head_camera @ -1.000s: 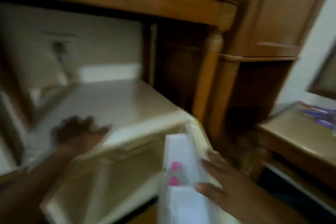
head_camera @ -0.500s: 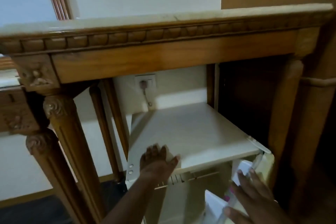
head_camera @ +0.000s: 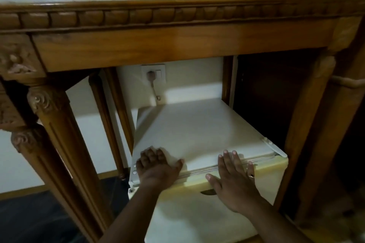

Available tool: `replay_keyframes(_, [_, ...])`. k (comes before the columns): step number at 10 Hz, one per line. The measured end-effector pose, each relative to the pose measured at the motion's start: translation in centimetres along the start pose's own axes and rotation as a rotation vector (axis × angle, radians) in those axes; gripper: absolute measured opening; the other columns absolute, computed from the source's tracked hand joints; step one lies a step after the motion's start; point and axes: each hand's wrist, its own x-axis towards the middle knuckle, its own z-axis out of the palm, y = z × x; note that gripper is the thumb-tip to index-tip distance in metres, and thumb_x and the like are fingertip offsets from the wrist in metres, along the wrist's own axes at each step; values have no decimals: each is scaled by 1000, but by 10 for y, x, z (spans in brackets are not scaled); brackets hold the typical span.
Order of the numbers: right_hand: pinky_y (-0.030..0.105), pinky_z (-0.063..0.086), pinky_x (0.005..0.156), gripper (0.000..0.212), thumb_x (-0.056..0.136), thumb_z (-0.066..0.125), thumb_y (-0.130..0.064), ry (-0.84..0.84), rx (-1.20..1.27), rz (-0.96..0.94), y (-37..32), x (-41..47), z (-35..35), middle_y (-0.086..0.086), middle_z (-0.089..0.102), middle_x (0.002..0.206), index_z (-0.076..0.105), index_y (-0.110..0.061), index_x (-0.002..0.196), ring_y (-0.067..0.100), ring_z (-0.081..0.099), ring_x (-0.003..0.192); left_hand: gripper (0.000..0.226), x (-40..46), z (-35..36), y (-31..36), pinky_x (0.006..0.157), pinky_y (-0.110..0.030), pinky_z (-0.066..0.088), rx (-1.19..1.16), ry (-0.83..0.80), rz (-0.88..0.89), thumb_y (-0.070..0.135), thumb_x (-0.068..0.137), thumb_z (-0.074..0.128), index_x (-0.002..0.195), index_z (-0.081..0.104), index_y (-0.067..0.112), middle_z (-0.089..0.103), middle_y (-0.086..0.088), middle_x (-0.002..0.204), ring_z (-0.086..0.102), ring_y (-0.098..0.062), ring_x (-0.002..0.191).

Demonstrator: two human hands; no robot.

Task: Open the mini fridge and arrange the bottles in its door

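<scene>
The door (head_camera: pixel 197 221) that stood ajar half a second earlier was shut, swung in under the right hand (head_camera: pixel 233 181), which lay flat, fingers spread, across the door's top edge and the mini fridge (head_camera: pixel 197 130) lid. The left hand (head_camera: pixel 158 167) stayed palm-down beside it, fingers together, holding nothing. No bottles showed; presumably behind the door, below both palms. The risk: a hard shove could rattle or topple them inside, and a fingertip over the seam could get pinched.
</scene>
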Motion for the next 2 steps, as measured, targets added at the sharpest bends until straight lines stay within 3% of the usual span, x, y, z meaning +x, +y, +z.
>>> replay_keyframes(1, [54, -12, 117, 95, 75, -9, -79, -92, -24, 13, -1, -4, -11, -2, -24, 159, -12, -20, 150, 15, -33, 141, 98, -16, -5, -10, 124, -49, -5, -36, -22, 61, 78, 92, 24, 161, -7, 16, -16, -15, 169, -14, -33, 155])
replay_keyframes(2, [52, -3, 120, 107, 67, -3, -86, -213, 27, 59, -11, -14, -49, 1, -24, 159, -15, -19, 150, 20, -24, 145, 95, -53, -32, -16, 124, -51, 2, -129, -105, 74, 76, 92, 31, 162, 2, 18, -7, -12, 170, -7, -33, 156])
